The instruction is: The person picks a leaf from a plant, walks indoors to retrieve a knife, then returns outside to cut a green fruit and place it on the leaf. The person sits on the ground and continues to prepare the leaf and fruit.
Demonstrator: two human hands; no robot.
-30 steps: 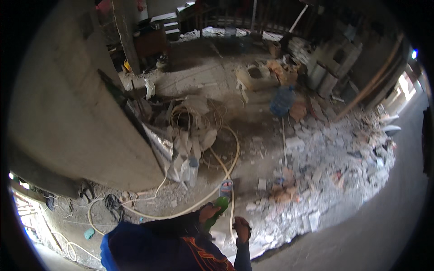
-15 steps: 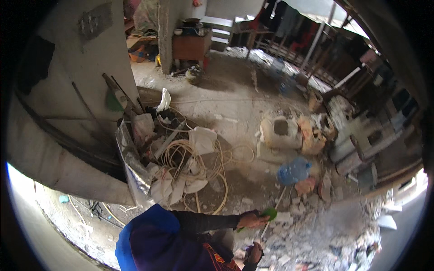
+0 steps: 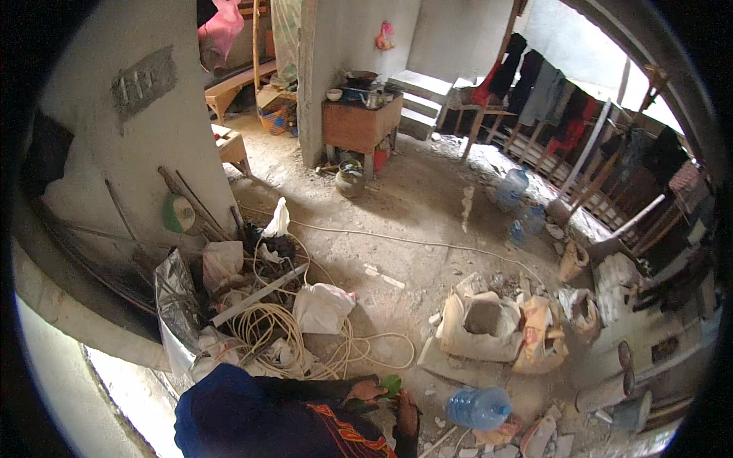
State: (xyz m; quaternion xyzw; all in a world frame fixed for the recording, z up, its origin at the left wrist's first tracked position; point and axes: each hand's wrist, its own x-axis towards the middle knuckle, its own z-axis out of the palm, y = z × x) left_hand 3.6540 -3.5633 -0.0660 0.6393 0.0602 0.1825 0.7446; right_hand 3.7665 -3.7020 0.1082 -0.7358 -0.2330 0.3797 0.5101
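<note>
Dusty concrete floor (image 3: 427, 244), cluttered near and far

Grey walls (image 3: 141, 156) enclose this floor, where a clear blue jug (image 3: 479, 408) lies on its side, low in view; every place below is told from that jug. Just left of it are the person's two hands. Slightly farther left and a little beyond it, the left hand (image 3: 366, 391) grasps a green object (image 3: 391, 385) that shows at its fingertips; the kind of object is hard to make out. Between that object and the jug is the right hand (image 3: 408, 412), close beside the green object; whether it grips anything cannot be told, as it is small and dark.

Broken slabs (image 3: 540, 437) lie to the right of the jug, on its near side. Directly beyond it stands a beige container (image 3: 453, 324) with a dark opening, and beyond and to the right, an orange-tan sack (image 3: 540, 336). Well to the left are a coil of cream hose (image 3: 263, 324) and, slightly farther beyond, a white sack (image 3: 324, 309). Far beyond the jug and to its left, a rounded gas cylinder (image 3: 350, 180) stands before a brown table (image 3: 357, 124) bearing cookware. Far beyond and to the right, clothes (image 3: 546, 95) hang in a row.
</note>
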